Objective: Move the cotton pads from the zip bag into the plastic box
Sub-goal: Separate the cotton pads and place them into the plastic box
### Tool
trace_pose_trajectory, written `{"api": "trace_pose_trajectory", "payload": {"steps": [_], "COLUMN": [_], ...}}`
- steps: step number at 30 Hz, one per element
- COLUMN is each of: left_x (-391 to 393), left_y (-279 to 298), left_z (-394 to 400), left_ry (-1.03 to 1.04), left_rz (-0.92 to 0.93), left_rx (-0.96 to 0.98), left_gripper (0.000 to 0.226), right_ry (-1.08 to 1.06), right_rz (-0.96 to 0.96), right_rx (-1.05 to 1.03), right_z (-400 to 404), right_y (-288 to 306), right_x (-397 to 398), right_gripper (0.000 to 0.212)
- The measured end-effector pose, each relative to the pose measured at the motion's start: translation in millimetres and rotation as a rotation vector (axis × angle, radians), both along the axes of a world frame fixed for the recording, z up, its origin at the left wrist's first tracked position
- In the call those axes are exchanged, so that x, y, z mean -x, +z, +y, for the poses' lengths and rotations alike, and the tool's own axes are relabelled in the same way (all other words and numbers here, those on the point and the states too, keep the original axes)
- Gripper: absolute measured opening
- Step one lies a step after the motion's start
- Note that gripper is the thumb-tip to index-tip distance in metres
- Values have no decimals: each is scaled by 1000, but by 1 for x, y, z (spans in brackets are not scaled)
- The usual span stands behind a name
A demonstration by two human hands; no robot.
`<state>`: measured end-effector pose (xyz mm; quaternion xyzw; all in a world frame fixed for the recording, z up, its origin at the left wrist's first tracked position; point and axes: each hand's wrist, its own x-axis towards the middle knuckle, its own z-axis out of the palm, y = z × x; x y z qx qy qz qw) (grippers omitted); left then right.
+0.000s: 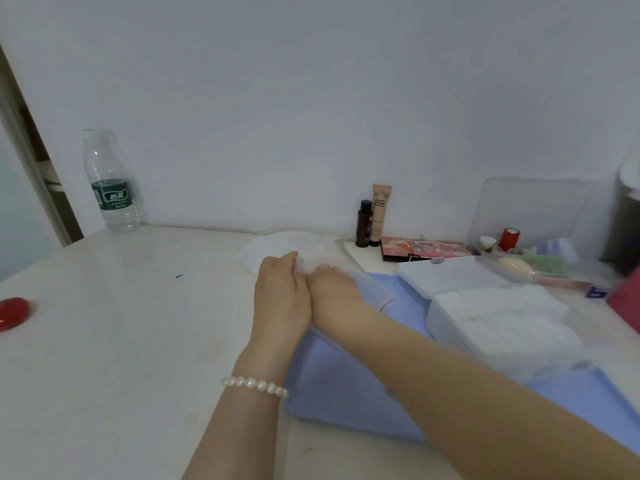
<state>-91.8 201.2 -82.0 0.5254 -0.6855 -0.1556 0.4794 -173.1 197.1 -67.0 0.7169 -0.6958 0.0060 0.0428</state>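
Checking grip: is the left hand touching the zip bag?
Touching. The head view shows the left hand with its fingers pressed on the zip bag.

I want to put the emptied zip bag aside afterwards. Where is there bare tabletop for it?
Free: the wide tabletop left of the hands, between the water bottle and the red object. Crowded: right of the blue mat, with the plastic box and cosmetics along the wall.
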Motion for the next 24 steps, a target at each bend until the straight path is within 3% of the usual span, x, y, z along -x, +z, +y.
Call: {"api": "trace_pose_trajectory", "payload": {"steps": [3,6,8,10,13,19,21,24], "left_x": [1,6,11,18,35,69,75,83], "left_y": [-4,-3,2,5,7,3,5,8], "left_z": [2,12,24,34,56,89,99,110], "left_ry": [-18,-13,17,39,-54,-396,-460,-488], "left_rz": [-49,-112,-128,-86,74,273,435,624], "left_rx": [10,30,184,434,636,546,320,-125], "left_gripper": [33,44,55,49,32,20,24,49], "right_ry": [106,196,63,-26,-86,-110,-78,-85], "right_rz": [-11,-371,-912,-1557,-2014,-2090,-2086,-2074], "right_rx": [184,475,433,201,115,108,113,155], "right_z": [51,98,120,132,142,152,155,156], "right_y": [-1,8,17,26,27,21,20,17], "right_x": [21,53,74,92,108,117,118,118], "right_gripper": [27,26,16,4,29,42,41,45]}}
